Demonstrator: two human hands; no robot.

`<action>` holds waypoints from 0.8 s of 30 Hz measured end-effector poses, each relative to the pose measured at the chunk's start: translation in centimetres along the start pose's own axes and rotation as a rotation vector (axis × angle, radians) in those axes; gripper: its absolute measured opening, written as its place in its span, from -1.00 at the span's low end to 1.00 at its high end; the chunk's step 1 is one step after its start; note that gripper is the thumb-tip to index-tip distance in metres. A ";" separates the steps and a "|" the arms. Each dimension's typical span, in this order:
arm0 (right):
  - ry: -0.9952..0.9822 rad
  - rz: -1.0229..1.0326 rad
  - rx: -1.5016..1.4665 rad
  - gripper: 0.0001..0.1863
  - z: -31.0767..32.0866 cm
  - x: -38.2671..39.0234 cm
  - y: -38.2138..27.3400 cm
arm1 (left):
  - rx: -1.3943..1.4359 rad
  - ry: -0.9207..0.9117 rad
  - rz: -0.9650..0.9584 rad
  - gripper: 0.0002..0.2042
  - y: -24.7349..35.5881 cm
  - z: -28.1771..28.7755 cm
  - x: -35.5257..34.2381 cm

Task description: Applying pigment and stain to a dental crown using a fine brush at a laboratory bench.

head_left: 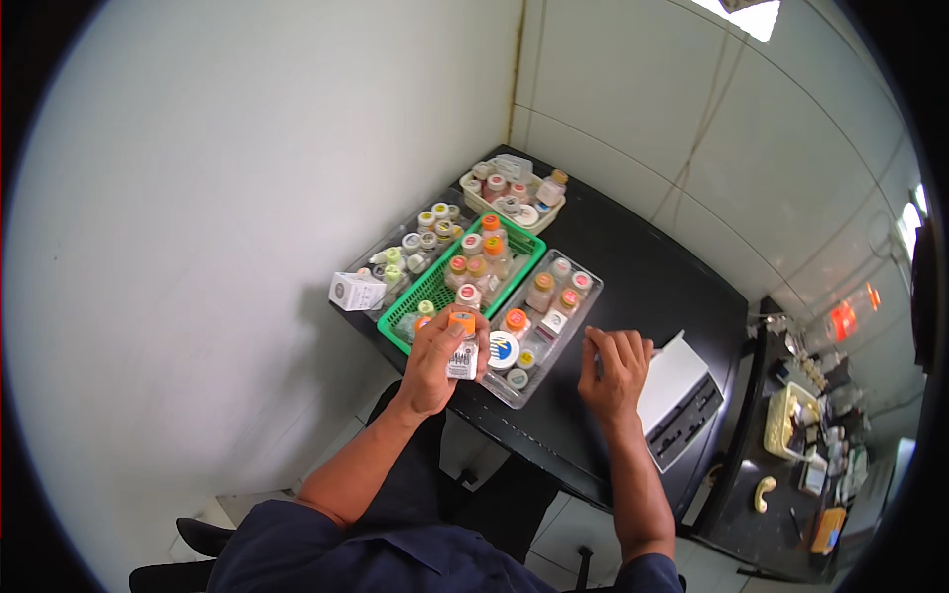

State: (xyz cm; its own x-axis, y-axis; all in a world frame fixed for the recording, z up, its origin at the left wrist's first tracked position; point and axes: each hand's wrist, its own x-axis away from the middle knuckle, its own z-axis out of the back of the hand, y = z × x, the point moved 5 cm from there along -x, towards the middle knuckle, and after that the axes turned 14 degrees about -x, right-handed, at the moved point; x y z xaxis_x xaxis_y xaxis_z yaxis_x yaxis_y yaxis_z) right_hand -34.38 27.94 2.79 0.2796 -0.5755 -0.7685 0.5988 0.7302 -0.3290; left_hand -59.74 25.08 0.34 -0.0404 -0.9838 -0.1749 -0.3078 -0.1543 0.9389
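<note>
My left hand [430,366] grips a small jar with an orange cap [462,324] and a white label, over the front end of a green basket [388,331] of pink-filled and orange-capped bottles. A clear tray [511,393] of jars, including a wide white-lidded tub [502,350], sits beside the basket. My right hand [613,376] is open, fingers loosely bent over the black table [633,277], between that tray and a white open case [672,385] with dark slots.
Behind are a cream basket [544,222] of containers, another clear tray [372,259] of small jars and a white box [356,292]. Walls bound the left and back. A second dark bench [741,514] at right holds a cream tray [776,425] and small items.
</note>
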 end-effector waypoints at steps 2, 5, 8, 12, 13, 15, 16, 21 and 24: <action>-0.010 -0.050 0.030 -0.79 -0.3 1.4 0.2 | -0.022 0.041 -0.017 -0.64 -0.2 0.7 0.3; -0.038 -0.063 -0.027 -0.77 -0.4 2.2 -0.6 | -0.096 0.079 -0.013 -0.58 -0.6 1.1 1.4; -0.049 -0.078 -0.065 -0.76 -0.7 2.7 -0.4 | 0.021 0.018 -0.049 -0.54 -0.9 -0.1 2.2; -0.040 -0.124 -0.113 -0.73 -1.5 3.2 -0.1 | 0.091 -0.002 -0.018 -0.50 -1.8 -0.7 3.7; -0.049 -0.121 -0.120 -0.73 -1.7 3.3 -0.2 | 0.077 0.052 0.003 -0.47 -2.1 -0.7 4.1; -0.068 -0.129 -0.139 -0.65 -2.1 3.3 -0.2 | 0.027 0.082 -0.012 -0.44 -1.8 -0.9 5.0; -0.073 -0.125 -0.143 -0.65 -2.3 3.3 -0.4 | -0.025 0.100 -0.027 -0.41 -1.5 -0.8 5.3; 0.032 -0.069 -0.175 -0.47 -2.6 3.6 -0.3 | -0.156 0.007 -0.056 -0.20 -0.4 -0.5 7.6; 0.030 -0.099 -0.278 -0.42 -2.6 4.3 -0.1 | -0.414 0.022 -0.143 -0.32 0.8 -0.2 9.3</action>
State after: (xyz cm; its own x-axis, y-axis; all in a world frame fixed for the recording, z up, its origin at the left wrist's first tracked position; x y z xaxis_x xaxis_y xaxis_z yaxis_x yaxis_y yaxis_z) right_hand -35.21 26.41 -1.91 0.2057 -0.6410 -0.7395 0.3921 0.7463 -0.5378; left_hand -60.19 15.81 -0.48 -0.0037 -0.9510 -0.3093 0.0988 -0.3081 0.9462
